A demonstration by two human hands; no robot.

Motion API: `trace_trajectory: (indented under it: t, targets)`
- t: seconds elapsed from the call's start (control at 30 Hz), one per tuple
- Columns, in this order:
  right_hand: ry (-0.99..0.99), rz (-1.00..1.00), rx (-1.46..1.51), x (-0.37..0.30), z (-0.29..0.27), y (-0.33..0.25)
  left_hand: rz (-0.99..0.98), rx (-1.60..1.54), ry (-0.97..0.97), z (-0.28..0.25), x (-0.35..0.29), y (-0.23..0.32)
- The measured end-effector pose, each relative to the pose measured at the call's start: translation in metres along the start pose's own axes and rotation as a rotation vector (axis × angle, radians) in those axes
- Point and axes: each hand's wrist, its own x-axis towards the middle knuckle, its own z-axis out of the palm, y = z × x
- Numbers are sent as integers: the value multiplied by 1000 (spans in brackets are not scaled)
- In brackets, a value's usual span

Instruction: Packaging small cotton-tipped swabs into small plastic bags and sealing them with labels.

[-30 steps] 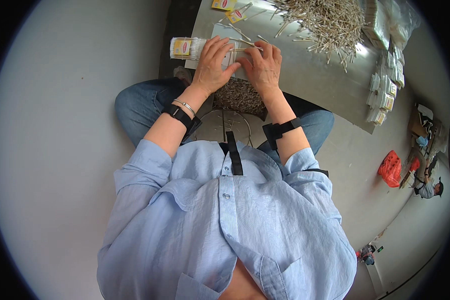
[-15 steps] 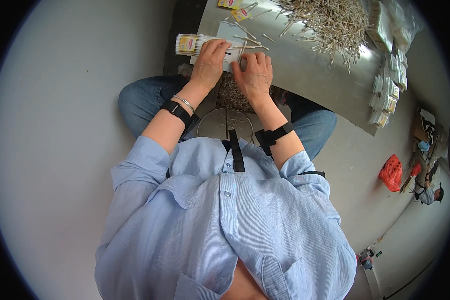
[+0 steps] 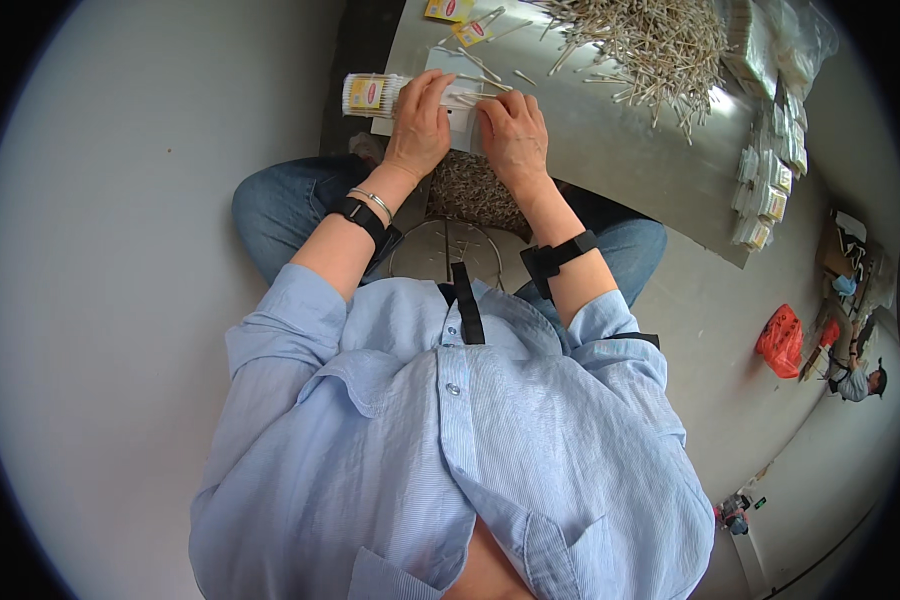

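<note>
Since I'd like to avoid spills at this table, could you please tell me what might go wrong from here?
The swab pack by the left hand seems to jut past the left edge of the table, so a nudge might tip it off.
Loose swabs lie scattered just beyond the right hand, which could knock them astray.
The small packets crowd the table's right edge, and some might slip off if bumped.

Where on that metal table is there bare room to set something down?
The metal table is barest between the right hand, the cotton-swab heap and the small packs along its right edge. It is crowded around the left hand, with a swab pack and loose swabs close by.
</note>
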Motion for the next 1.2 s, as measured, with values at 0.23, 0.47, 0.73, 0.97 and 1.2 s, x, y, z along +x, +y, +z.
trace_trajectory:
  t: [0.23,0.47,0.73,0.97,1.2]
  targets:
    - [156,168,-37,3,9,-1,47,47,-77,4,2,-1]
    - [94,89,4,-2,18,-5,113,92,-118,8,1,-5]
    - [117,41,-1,39,12,20,143,12,-113,1,2,-4]
    - [-66,-94,-199,112,11,64,151,-60,-135,-2,3,-9]
    - [-85,-204,-112,120,13,72,145,-72,-106,0,2,-10]
